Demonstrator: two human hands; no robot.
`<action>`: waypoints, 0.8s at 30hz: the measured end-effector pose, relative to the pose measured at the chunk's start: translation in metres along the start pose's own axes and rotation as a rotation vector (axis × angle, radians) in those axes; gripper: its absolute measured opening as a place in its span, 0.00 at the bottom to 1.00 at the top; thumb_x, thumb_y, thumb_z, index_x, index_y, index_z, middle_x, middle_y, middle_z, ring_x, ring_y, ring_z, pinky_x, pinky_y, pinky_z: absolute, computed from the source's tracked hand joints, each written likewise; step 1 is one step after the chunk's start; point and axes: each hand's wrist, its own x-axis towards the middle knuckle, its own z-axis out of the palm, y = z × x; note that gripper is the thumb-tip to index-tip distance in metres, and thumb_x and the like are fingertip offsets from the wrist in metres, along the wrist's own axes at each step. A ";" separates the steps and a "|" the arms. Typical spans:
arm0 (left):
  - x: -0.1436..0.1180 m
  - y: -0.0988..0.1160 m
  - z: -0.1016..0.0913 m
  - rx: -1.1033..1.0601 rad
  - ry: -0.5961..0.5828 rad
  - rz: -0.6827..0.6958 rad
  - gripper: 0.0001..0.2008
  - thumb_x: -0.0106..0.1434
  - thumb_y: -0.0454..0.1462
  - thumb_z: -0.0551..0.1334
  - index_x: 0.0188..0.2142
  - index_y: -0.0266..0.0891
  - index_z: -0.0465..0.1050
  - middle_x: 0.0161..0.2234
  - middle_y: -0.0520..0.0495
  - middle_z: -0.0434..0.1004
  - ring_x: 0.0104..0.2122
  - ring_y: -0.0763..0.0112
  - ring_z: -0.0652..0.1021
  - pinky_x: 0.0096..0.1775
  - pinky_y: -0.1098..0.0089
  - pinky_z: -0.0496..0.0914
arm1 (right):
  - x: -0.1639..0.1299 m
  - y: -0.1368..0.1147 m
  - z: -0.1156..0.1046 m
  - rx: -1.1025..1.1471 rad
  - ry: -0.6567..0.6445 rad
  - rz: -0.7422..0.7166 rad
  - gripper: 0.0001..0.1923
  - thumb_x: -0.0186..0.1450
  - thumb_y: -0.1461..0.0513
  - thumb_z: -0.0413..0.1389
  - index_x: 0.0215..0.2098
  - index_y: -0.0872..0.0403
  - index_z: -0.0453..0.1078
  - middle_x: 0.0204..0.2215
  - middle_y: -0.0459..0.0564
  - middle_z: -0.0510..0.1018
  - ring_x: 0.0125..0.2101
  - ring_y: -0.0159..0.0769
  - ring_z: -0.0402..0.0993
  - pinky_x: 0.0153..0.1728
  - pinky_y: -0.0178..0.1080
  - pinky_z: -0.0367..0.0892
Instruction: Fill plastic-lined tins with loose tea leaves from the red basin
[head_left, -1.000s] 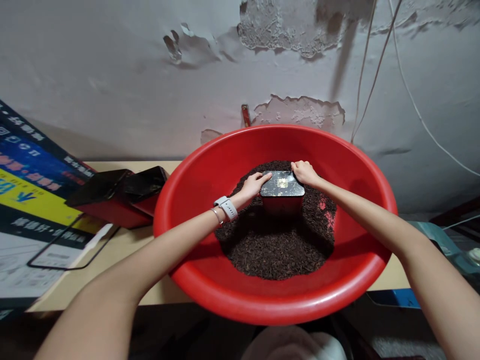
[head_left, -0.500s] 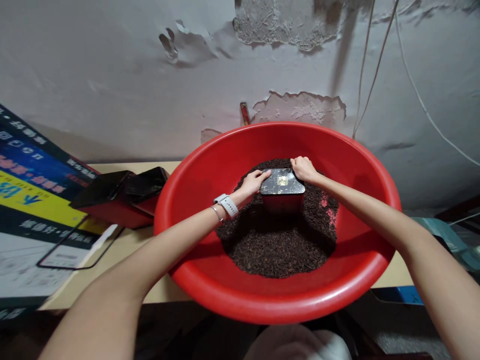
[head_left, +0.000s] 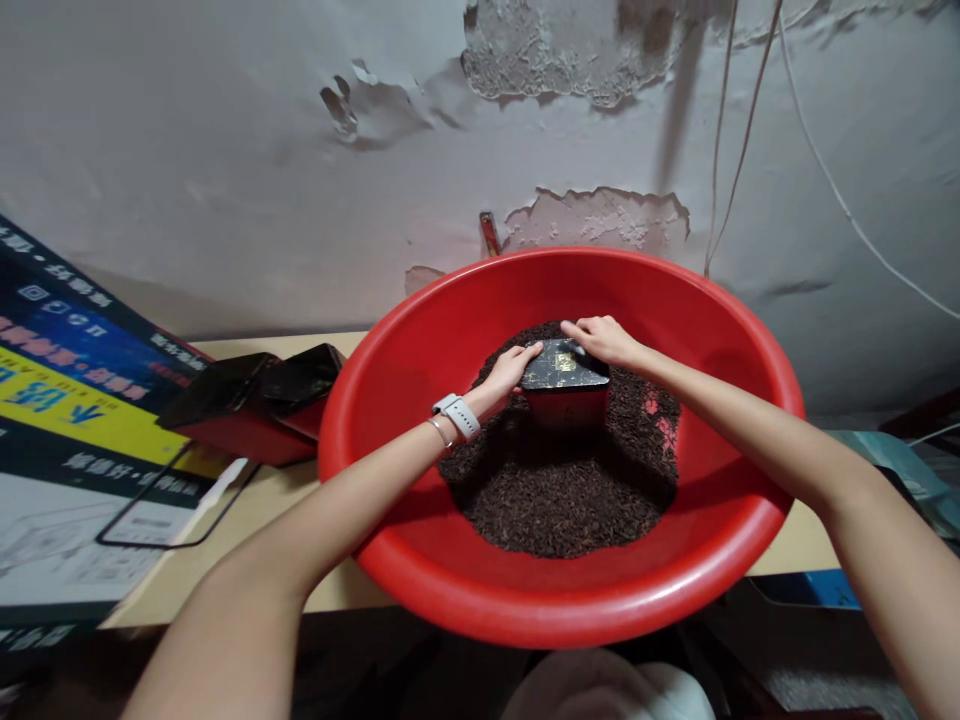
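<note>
Our left fingers [head_left: 528, 353] grip the tin [head_left: 562, 377] upright in the basin [head_left: 577, 618], long side left-to-right, gold label [head_left: 563, 363] unreadable; we can't tell if our right fingers [head_left: 585, 332] grip.

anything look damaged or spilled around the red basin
Yes, damage: the wall behind the red basin has ragged patches where its coating has flaked off, baring a rougher surface. I see no spill; the dark loose material in view lies inside the basin, where the tin also stands.

Basin [head_left: 577, 612] smooth, glossy plastic; box top [head_left: 559, 374] shiny, metal-looking; loose flakes [head_left: 562, 505] rough, matt
</note>
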 end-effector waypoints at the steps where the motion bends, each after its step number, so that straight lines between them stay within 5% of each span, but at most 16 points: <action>1: 0.000 0.000 0.000 -0.016 0.002 0.001 0.14 0.62 0.49 0.62 0.35 0.40 0.71 0.32 0.50 0.75 0.29 0.70 0.73 0.25 0.73 0.64 | -0.004 -0.003 0.000 -0.006 -0.044 -0.088 0.26 0.71 0.45 0.45 0.47 0.56 0.73 0.49 0.59 0.77 0.52 0.46 0.72 0.53 0.41 0.62; 4: 0.001 -0.001 0.002 -0.057 0.003 0.023 0.13 0.61 0.47 0.62 0.33 0.40 0.69 0.31 0.51 0.73 0.29 0.70 0.73 0.26 0.73 0.64 | -0.013 -0.009 0.005 -0.058 -0.062 -0.153 0.25 0.71 0.47 0.48 0.55 0.55 0.68 0.55 0.58 0.74 0.56 0.44 0.68 0.55 0.39 0.60; 11: 0.009 -0.010 0.002 -0.019 0.040 0.157 0.13 0.57 0.45 0.63 0.27 0.39 0.65 0.26 0.54 0.67 0.28 0.72 0.68 0.29 0.74 0.60 | -0.006 -0.002 0.013 0.039 0.052 0.291 0.26 0.72 0.50 0.42 0.46 0.59 0.73 0.50 0.66 0.76 0.53 0.53 0.71 0.52 0.44 0.63; 17: 0.008 -0.014 0.003 0.032 0.078 0.191 0.15 0.55 0.47 0.64 0.26 0.40 0.65 0.25 0.55 0.66 0.28 0.72 0.67 0.30 0.73 0.59 | 0.001 0.005 0.017 0.179 0.125 0.347 0.22 0.73 0.60 0.39 0.44 0.58 0.74 0.52 0.63 0.76 0.55 0.47 0.71 0.54 0.40 0.61; 24: 0.007 -0.012 0.002 0.012 0.010 0.139 0.14 0.57 0.48 0.63 0.28 0.40 0.65 0.25 0.55 0.66 0.25 0.73 0.68 0.25 0.75 0.58 | 0.000 0.010 0.023 0.294 0.122 0.417 0.22 0.72 0.61 0.38 0.45 0.57 0.73 0.52 0.59 0.76 0.53 0.43 0.72 0.52 0.39 0.65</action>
